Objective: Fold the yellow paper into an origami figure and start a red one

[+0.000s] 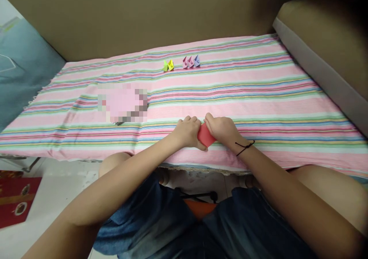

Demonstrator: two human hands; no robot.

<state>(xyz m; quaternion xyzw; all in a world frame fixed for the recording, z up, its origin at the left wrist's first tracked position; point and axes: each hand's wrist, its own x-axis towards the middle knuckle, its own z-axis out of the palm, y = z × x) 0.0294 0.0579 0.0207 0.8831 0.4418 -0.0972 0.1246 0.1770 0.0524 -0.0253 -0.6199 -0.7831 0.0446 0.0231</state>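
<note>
A small piece of red paper (pixel 206 136) is between my two hands, close to the front edge of the striped cloth. My left hand (pixel 188 132) holds its left side, with the thumb along the lower edge. Curled over the paper's upper right edge is my right hand (pixel 220 127), its fingers bent and pressed onto it. Both hands hide parts of the paper, so its full shape cannot be made out. Farther back stand small folded paper pieces: a green one (pixel 165 66), a yellow one (pixel 170 65), two pink ones (pixel 187 62) and a purple one (pixel 197 61).
A pink-and-white striped cloth (pixel 244 105) covers the seat. A blurred-out pinkish item (pixel 122 103) lies to the left. A brown backrest (pixel 161 17) rises behind, and a brown armrest (pixel 324 32) borders the right. A red box (pixel 20 201) is on the floor.
</note>
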